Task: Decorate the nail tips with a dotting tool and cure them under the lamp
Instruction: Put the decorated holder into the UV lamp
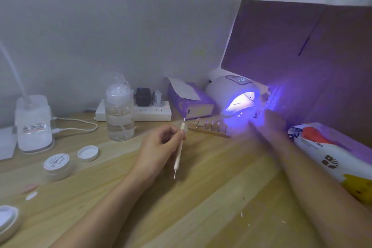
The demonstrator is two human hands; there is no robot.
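1. The left hand [159, 147] hovered over the wooden table [201, 197], thumb and forefinger pinching the dotting tool [179, 151] near its upper end. The tool stood nearly upright, with a metal tip at each end.
2. Just beyond that hand lay a wooden strip [210, 134] carrying a row of five small stands with nail tips [211, 124] on top.
3. The curing lamp [231, 90], a white dome, sat behind the strip at the back of the table. It was lit, throwing violet light from its opening onto the brown cardboard [302, 56] propped behind it.
4. The right hand [269, 125] was at the mouth of the lamp, blurred and washed in the glow. I couldn't tell whether its fingers were spread or held anything.
5. To the left stood a clear pump bottle [119, 112], with a white power strip [153, 111] behind it and a purple tissue box [191, 98] beside the lamp.
6. Nearer me on the left were a small white jar [57, 164] and a loose cap [88, 153]; a pack of wipes [332, 151] lay on the right.
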